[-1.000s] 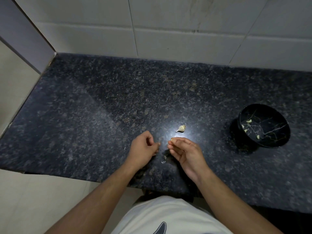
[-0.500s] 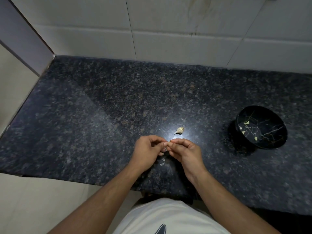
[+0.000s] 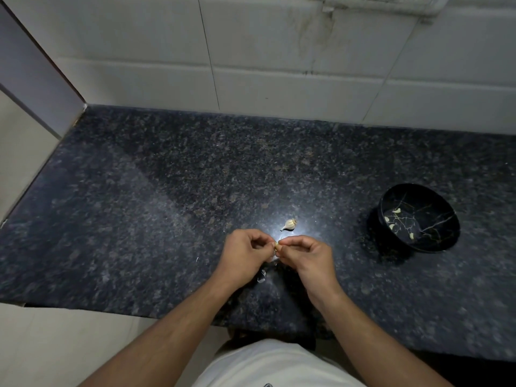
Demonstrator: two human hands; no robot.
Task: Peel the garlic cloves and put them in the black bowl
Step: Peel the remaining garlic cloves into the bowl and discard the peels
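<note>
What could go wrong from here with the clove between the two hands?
1. The garlic clove is tiny and only pinched at the tips by the left hand and right hand; it could slip onto the dark countertop.
2. The black bowl sits well to the right, so the carry risks a drop.
3. Loose skin lies below the hands and could stick to the fingers and get carried along.

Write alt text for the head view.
Both hands, left hand and right hand, pinch a garlic clove over a dark granite counter. Another clove lies beyond; a black bowl right holds peeled cloves.
</note>
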